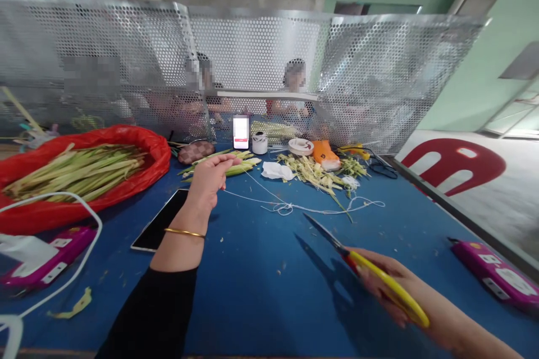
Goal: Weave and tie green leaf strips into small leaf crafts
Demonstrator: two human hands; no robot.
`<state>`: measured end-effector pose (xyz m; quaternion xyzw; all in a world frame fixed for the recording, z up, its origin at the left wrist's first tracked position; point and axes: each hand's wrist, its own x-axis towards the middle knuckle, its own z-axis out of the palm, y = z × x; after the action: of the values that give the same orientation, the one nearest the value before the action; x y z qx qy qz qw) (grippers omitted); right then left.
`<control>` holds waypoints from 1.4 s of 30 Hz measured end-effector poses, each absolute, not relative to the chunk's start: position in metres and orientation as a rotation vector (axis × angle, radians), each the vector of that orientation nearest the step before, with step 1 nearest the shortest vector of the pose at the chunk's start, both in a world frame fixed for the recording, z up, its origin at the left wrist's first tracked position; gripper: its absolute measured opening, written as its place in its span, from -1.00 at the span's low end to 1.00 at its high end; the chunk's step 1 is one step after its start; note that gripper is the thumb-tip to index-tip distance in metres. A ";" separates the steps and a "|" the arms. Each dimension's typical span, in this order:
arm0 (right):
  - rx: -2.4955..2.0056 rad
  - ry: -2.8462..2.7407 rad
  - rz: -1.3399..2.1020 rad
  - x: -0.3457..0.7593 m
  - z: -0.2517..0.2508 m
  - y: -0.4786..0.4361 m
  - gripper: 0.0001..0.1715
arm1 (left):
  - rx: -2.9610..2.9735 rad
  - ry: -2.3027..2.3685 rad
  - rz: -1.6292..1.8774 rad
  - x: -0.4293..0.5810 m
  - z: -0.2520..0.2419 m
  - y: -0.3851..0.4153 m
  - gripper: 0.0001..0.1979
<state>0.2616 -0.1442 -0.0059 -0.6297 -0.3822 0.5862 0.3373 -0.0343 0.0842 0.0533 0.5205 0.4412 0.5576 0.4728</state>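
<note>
String (pixel 288 207) beyond and between the hands, strewn over table (pixel 256 297). Left hand (pixel 208 179) raised, thumb and fingertips pinched on it, judging by two strands leading up there; exact contact too fine to see. Right hand (pixel 391 268) wrapped round scissors (pixel 373 270), blades pointing away and leftward, tip above table, near string. Blades apparently together, though seen nearly edge-on.

Step in hand, as judged: string held by left, scissors at the ready in right. For a cut from here: need to draw out slack, part blades, get a strand between them.

Look of string: thin, white, slack; both strands meeting in a loose tangle between the hands, then trailing rightward to a loop beyond right hand, close to scraps (pixel 320 171). Probably light, easily snagged. Scissors: slim blades, yellow-and-red handles. Stalks (pixel 250 164) just beyond left hand.
</note>
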 end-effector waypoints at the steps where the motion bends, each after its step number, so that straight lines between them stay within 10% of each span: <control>1: -1.502 -0.845 1.625 0.257 -0.005 -0.146 -0.38 | 1.272 1.056 1.355 -0.033 0.054 0.083 -0.90; 9: -0.691 -0.476 2.074 0.195 -0.004 -0.114 -0.37 | 1.260 0.921 1.320 -0.023 0.061 0.071 -0.89; 42: -0.708 -0.375 2.051 0.160 -0.008 -0.087 -0.23 | 1.032 0.579 1.166 -0.017 0.087 0.043 -0.76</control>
<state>0.1602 -0.0867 -0.0084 -0.2866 -0.1520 0.8306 0.4527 -0.0169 0.0428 0.0866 0.4585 0.2572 0.5184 0.6744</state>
